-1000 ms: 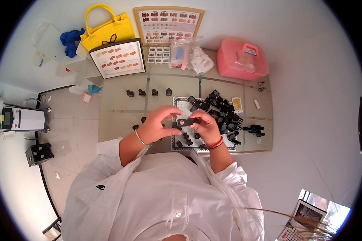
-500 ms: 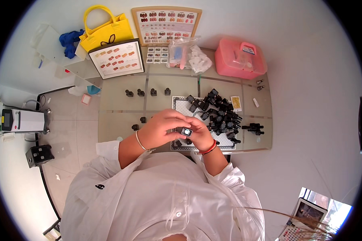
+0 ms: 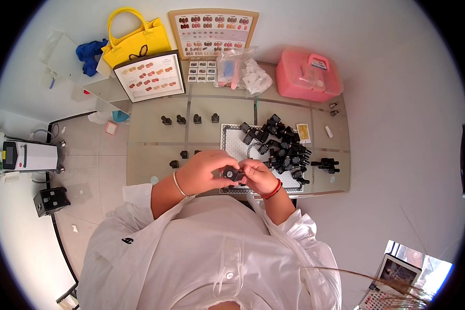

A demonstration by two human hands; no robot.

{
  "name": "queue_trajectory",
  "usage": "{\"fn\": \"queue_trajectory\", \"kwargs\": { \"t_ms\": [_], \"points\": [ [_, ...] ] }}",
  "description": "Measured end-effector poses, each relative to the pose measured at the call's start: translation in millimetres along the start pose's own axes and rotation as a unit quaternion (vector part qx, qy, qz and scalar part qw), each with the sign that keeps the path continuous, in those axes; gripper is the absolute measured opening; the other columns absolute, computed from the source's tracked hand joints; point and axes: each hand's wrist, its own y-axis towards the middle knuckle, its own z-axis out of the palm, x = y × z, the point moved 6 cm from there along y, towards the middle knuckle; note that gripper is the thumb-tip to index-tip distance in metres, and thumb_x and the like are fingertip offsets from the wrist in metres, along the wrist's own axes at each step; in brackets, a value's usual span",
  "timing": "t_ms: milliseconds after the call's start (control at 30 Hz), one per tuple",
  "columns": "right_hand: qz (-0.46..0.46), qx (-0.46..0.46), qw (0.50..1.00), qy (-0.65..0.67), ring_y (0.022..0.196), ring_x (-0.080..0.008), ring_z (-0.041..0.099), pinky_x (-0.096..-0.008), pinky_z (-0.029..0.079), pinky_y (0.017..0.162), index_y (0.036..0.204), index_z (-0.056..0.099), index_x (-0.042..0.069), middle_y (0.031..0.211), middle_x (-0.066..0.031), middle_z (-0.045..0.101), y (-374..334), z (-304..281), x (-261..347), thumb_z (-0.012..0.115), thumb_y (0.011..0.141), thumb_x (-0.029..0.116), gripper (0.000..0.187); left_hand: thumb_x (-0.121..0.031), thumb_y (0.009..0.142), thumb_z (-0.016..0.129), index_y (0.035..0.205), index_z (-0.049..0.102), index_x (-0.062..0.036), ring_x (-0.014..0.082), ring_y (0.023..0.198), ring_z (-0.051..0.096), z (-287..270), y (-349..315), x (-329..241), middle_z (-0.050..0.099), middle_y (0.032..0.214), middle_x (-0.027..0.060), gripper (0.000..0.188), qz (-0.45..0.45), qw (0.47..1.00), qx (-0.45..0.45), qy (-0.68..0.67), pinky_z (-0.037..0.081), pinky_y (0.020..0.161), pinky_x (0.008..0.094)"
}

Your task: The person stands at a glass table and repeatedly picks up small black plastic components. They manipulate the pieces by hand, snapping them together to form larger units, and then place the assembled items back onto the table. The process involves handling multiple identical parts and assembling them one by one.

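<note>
A small black nail polish bottle [image 3: 233, 174] is held between both hands in front of my body. My left hand [image 3: 205, 171] grips its body with thumb and fingers. At its other end, the fingertips of my right hand [image 3: 260, 178] pinch it, covering that part. Beyond the right hand, a heap of similar black bottles [image 3: 284, 150] lies on a white mat with a dark patterned border [image 3: 234, 135]. Several more stand in a row [image 3: 197, 119] at the far left of the table, with others [image 3: 174, 164] closer, beside the left hand.
Along the table's back are a framed colour chart [image 3: 149, 77], a wooden-framed chart [image 3: 212, 33], plastic bags [image 3: 256, 77] and a pink case [image 3: 309, 76]. A yellow bag [image 3: 138, 41] stands behind. More black bottles [image 3: 325, 165] lie near the table's right edge [image 3: 349, 150].
The bottle has been turned, so its pale square end no longer faces up and a dark face shows. My right hand has shifted slightly, its fingers now at the bottle's right end.
</note>
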Motion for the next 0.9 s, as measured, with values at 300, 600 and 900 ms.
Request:
{"fn": "queue_trajectory", "kwargs": {
  "t_ms": [300,600,900],
  "points": [
    [-0.022,-0.097,0.99,-0.101,0.087,-0.0124,0.059,-0.0278,0.048,0.08,0.119,0.059,0.002,0.1,-0.0046,0.065,-2,-9,12,0.061,0.098,0.016,0.025,-0.016,0.076,0.075,0.091,0.056,-0.0056,0.0343,0.073,0.06,2,-14,53,0.062,0.084,0.0125,0.027,-0.068,0.977,0.002,0.201,0.047,0.063,0.0416],
    [-0.04,-0.426,0.873,-0.235,0.074,-0.0088,0.06,-0.0244,0.048,0.067,0.112,0.064,0.007,0.089,0.0001,0.067,-47,-125,33,0.059,0.096,0.015,0.018,-0.01,0.082,0.069,0.115,0.057,-0.0056,0.0199,0.081,0.063,33,-49,140,0.064,0.092,0.0092,0.036,-0.29,0.955,0.005,-0.064,0.051,0.07,0.0346],
    [0.064,-0.388,0.585,-0.71,0.086,-0.0341,0.066,-0.0412,0.056,0.075,0.106,0.067,0.011,0.093,-0.0138,0.066,-67,-162,28,0.069,0.08,0.009,0.026,-0.005,0.081,0.067,0.103,0.059,-0.0083,0.0209,0.085,0.064,59,-52,136,0.064,0.094,0.0063,0.023,-0.271,0.955,0.11,0.046,0.052,0.071,0.0392]
  ]
}}
